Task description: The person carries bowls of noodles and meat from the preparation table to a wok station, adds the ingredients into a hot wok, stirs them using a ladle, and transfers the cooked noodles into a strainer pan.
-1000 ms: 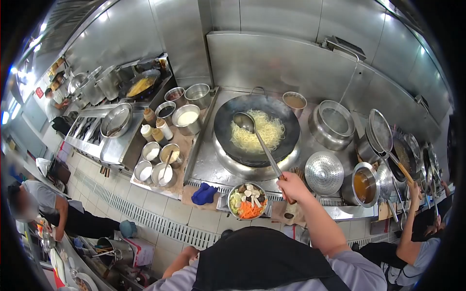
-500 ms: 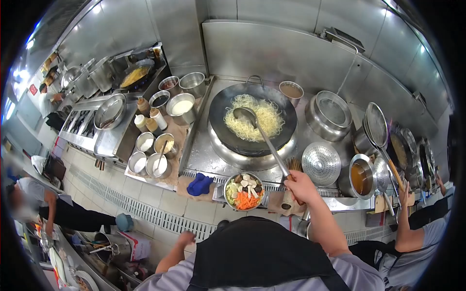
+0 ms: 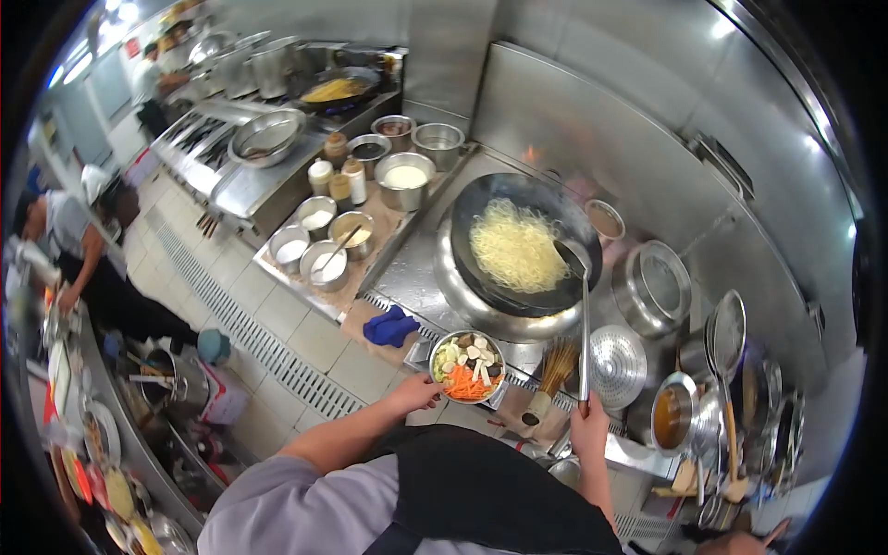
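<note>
A black wok (image 3: pixel 481 190) on the steel stove holds a heap of pale noodles (image 3: pixel 516 245). My right hand (image 3: pixel 589 425) is closed round the handle end of a long ladle (image 3: pixel 584 324), whose bowl rests at the right side of the wok, by the noodles. My left hand (image 3: pixel 417 392) is at the lower left rim of a metal bowl (image 3: pixel 433 344) of cut vegetables, its fingers bent together against the rim. Orange strips, green pieces and pale slices lie in the bowl. A blue cloth (image 3: pixel 390 326) lies just up and left of that hand.
Metal pots of seasonings (image 3: pixel 330 265) and squeeze bottles (image 3: pixel 352 179) stand left of the wok. A bamboo brush (image 3: pixel 557 366), a perforated strainer (image 3: pixel 618 367) and a pot of brown liquid (image 3: pixel 672 416) are at the right. A co-worker (image 3: pixel 83 264) stands at the far left counter.
My left hand has moved forward to the vegetable bowl's rim. The ladle has swung from the noodles' upper left to the wok's right side. The view has turned, and flames show behind the wok.
</note>
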`<state>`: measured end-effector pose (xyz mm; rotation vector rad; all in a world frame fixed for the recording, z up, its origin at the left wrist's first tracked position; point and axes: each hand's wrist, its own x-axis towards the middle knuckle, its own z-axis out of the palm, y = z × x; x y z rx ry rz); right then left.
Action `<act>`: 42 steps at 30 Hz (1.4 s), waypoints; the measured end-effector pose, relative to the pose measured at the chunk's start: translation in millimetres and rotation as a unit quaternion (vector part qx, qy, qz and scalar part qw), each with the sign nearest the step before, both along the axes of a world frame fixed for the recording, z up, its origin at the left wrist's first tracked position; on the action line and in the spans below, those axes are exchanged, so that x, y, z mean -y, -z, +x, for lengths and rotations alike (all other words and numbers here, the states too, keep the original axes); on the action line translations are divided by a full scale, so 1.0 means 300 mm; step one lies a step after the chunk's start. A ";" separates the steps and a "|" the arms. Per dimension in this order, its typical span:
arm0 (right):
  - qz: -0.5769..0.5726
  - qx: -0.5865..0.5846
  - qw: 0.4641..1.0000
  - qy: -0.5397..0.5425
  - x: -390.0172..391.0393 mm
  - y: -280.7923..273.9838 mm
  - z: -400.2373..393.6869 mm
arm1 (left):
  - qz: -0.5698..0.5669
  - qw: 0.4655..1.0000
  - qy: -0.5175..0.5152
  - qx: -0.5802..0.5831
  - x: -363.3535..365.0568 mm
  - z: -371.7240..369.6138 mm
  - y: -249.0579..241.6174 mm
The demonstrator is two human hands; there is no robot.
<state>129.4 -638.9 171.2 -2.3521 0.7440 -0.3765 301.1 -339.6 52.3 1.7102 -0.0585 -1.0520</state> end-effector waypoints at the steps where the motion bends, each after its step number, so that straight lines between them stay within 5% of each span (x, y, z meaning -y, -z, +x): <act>1: 0.005 -0.025 1.000 0.003 0.018 0.018 -0.012 | -0.002 1.000 -0.020 -0.001 0.009 -0.014 0.024; 5: 0.053 -0.066 0.996 -0.021 0.092 0.003 0.001 | -0.016 0.992 -0.116 0.039 0.065 -0.053 0.009; 7: 0.007 -0.046 0.997 -0.059 0.109 -0.031 0.050 | -0.018 0.989 -0.136 0.060 0.096 -0.035 0.173; 9: -0.057 -0.049 0.992 -0.098 0.131 -0.070 0.101 | -0.048 0.987 -0.148 0.043 0.079 -0.066 0.025; 12: -0.071 -0.082 0.986 -0.124 0.158 -0.093 0.208 | -0.100 0.975 -0.198 -0.011 0.044 -0.130 0.024; 15: -0.137 -0.085 0.966 -0.204 0.244 -0.003 0.278 | -0.100 0.963 -0.252 0.003 -0.048 -0.254 0.011; 18: -0.190 -0.145 0.958 -0.157 0.248 0.011 0.322 | -0.114 0.944 -0.310 -0.003 -0.202 -0.428 -0.120; 22: -0.243 -0.145 0.947 -0.150 0.233 0.025 0.357 | -0.076 0.901 -0.427 0.002 -0.430 -0.650 -0.076; 28: -0.313 0.000 0.936 -0.162 0.155 -0.034 0.369 | -0.049 0.821 -0.569 0.008 -0.734 -0.949 -0.086; 33: -0.268 0.080 0.913 -0.298 -0.107 -0.041 0.378 | -0.026 0.739 -0.674 0.004 -0.957 -1.137 -0.065; 38: -0.165 -0.017 0.864 -0.475 -0.600 0.016 0.348 | -0.038 0.697 -0.715 0.027 -1.132 -1.341 -0.107; 42: -0.149 -0.095 0.755 -0.632 -1.097 -0.032 0.246 | -0.049 0.668 -0.742 0.022 -1.240 -1.507 -0.130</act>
